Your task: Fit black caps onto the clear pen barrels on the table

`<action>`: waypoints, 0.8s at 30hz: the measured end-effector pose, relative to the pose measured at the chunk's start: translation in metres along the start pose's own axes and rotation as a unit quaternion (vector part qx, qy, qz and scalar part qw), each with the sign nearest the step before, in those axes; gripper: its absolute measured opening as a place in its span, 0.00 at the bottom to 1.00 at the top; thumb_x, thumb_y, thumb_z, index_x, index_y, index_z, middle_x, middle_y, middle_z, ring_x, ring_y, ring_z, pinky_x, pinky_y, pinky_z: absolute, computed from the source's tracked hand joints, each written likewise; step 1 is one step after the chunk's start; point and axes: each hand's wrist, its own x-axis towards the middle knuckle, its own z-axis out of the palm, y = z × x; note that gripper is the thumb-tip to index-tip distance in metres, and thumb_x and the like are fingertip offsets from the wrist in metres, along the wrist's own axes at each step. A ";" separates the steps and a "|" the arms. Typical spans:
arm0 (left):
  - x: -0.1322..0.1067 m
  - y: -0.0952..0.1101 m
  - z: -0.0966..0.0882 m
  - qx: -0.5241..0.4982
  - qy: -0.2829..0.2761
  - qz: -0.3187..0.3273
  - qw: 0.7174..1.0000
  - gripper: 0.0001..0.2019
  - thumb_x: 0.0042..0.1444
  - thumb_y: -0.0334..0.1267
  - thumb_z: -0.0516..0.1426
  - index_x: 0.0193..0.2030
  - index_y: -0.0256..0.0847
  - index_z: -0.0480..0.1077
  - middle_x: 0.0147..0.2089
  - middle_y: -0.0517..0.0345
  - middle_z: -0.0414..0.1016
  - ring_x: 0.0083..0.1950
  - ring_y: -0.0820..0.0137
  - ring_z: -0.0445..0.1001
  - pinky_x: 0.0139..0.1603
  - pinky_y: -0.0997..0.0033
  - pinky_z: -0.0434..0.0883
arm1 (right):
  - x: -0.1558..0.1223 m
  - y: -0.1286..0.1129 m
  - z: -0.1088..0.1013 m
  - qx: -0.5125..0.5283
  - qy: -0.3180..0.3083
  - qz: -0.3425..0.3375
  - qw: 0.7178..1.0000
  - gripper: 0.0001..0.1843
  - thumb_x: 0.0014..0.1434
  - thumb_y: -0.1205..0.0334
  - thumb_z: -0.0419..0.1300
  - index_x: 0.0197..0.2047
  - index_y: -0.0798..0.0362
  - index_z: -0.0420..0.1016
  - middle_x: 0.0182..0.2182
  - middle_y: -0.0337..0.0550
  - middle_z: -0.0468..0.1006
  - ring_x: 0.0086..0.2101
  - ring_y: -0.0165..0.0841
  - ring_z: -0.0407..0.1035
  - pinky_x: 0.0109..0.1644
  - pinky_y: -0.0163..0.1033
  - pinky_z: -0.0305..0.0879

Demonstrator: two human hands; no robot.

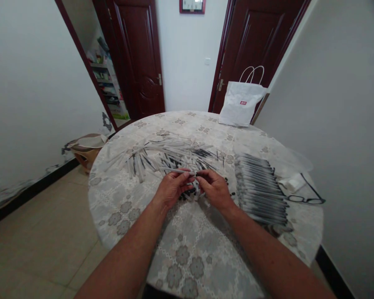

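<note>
Above the middle of the table, my left hand [171, 187] is closed on a slim whitish pen barrel [172, 170] that points out to the left. My right hand [215, 187] meets it at the barrel's right end, thumb and fingers pinched around a small dark piece too small to name. Behind both hands lies a loose pile of clear tubes [162, 144] with thin dark rods [202, 153] among them. Small black caps [187, 194] are scattered under and beside my hands, partly hidden by them. To the right, finished-looking pens [262, 187] lie stacked in rows.
A patterned cloth covers the round table [124, 220]. Black-framed glasses [305, 200] and a crumpled white tissue [294, 182] sit at the right edge. A white paper bag [241, 101] stands at the back right. A brown stool [87, 151] is left of the table.
</note>
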 end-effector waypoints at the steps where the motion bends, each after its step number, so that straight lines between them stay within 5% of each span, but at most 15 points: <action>1: 0.000 0.000 0.001 0.003 -0.001 0.000 1.000 0.13 0.51 0.35 0.70 0.43 0.36 0.78 0.42 0.49 0.82 0.39 0.65 0.82 0.36 0.67 0.80 | 0.000 0.000 0.001 0.005 0.006 0.001 1.000 0.14 0.61 0.51 0.64 0.45 0.51 0.77 0.26 0.35 0.76 0.23 0.29 0.68 0.25 0.33 0.67; 19: -0.002 -0.001 0.003 0.028 -0.001 0.008 1.000 0.15 0.51 0.38 0.70 0.44 0.36 0.77 0.39 0.49 0.82 0.39 0.64 0.82 0.37 0.67 0.80 | -0.001 0.001 0.003 0.007 0.010 -0.008 1.000 0.12 0.61 0.53 0.65 0.43 0.51 0.77 0.30 0.38 0.79 0.24 0.29 0.67 0.26 0.33 0.66; 24: -0.001 -0.003 0.001 0.058 -0.017 0.014 0.998 0.15 0.50 0.39 0.71 0.43 0.36 0.79 0.37 0.49 0.82 0.39 0.65 0.82 0.38 0.67 0.80 | -0.002 0.000 0.001 -0.036 0.016 -0.043 0.998 0.09 0.62 0.56 0.63 0.43 0.50 0.78 0.33 0.40 0.80 0.30 0.32 0.72 0.34 0.35 0.68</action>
